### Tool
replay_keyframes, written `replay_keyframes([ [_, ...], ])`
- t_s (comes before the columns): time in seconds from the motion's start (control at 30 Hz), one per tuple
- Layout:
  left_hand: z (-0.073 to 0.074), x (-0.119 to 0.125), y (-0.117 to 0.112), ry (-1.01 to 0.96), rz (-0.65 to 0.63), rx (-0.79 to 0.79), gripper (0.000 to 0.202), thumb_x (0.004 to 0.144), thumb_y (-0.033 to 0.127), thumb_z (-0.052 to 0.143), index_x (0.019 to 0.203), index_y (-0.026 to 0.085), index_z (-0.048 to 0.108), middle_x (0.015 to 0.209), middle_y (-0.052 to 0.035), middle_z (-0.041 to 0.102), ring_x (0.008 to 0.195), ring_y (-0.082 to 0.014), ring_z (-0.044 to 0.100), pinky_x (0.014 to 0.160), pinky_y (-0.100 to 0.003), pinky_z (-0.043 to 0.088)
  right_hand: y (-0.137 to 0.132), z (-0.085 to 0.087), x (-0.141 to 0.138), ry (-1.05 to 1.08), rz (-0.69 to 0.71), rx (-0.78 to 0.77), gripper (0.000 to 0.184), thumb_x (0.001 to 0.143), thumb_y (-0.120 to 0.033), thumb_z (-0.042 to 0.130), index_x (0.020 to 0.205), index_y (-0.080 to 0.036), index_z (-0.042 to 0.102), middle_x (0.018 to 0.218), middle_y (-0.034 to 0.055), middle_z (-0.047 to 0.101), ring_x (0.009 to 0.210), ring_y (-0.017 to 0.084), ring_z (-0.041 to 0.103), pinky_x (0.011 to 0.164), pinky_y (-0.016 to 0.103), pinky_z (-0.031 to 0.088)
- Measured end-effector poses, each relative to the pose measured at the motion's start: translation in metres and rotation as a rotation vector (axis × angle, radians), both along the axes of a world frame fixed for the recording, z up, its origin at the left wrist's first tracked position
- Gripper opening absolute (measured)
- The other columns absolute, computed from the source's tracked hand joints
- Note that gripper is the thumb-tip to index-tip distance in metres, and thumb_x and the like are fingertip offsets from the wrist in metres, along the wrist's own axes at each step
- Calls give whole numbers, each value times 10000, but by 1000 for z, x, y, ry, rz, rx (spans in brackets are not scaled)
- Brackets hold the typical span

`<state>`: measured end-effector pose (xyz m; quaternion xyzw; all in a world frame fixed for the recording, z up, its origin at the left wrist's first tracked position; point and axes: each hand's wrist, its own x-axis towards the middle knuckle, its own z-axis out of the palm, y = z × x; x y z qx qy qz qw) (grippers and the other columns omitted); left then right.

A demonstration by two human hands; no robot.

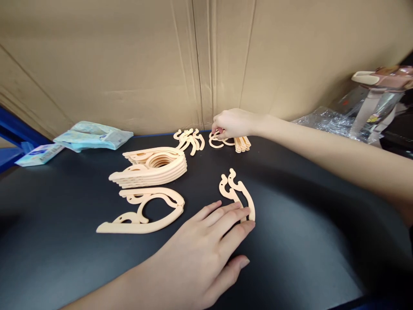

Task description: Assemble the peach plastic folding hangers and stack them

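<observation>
My left hand (213,245) lies flat with its fingers stretched over the lower ends of two peach hook-shaped hanger pieces (247,198), side by side on the black table. At the back, my right hand (234,123) reaches down with bent, closed fingers onto a curved hanger piece (215,143); its fingertips are partly hidden. Beside that hand is a bundle of straight hanger arms (242,144). To the left of my left hand lies one folded hanger (164,221). Behind it stands a stack of folded hangers (174,172).
A loose pile of hook pieces (190,140) lies near the cardboard wall (129,64). Two blue tissue packs (92,137) (40,154) are at the back left. Crumpled clear plastic (322,122) and a strapped bottle (383,94) stand at the right. The black table (290,241) runs underneath.
</observation>
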<state>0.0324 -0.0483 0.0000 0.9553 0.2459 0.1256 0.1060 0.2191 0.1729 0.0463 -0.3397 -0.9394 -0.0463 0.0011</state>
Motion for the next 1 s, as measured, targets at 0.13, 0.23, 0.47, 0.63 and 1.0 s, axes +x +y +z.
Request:
replay_keyframes([
  [0.13,0,0,0,-6,-2,16,381,1002,274,459,1356,149,526,1416,-90,574,1326,-222,515,1121,-415,433,-7,-3,-8,-50,11,88,189,829,-169,603,957,-153,741,877,61,703,736,173,594,595,285,277],
  [0.23,0,-1,-1,6,1,16,382,1000,275,467,1360,162,523,1430,-71,565,1328,-216,514,1125,-413,432,-9,-4,-10,-64,40,139,152,845,-161,578,914,-149,713,888,57,696,757,175,594,607,287,271],
  [0.47,-1,0,-2,20,29,43,403,1012,297,442,1397,187,491,1439,-46,560,1325,-207,517,1127,-420,431,-33,15,-2,-17,173,489,200,922,-168,446,921,-119,639,877,79,650,789,205,581,692,331,334],
  [0.63,-1,0,-2,23,51,84,392,1019,292,419,1380,170,507,1427,-63,568,1329,-212,513,1122,-433,434,-73,32,10,-28,179,561,313,1008,-190,306,974,-117,608,911,71,613,847,205,582,720,340,370],
  [1.0,6,3,-5,-45,-70,217,308,1010,194,420,1252,176,609,1319,-33,652,1240,-194,575,1037,-317,486,-156,15,23,-223,502,723,302,983,-63,330,894,-166,600,831,53,591,770,184,558,612,321,353],
])
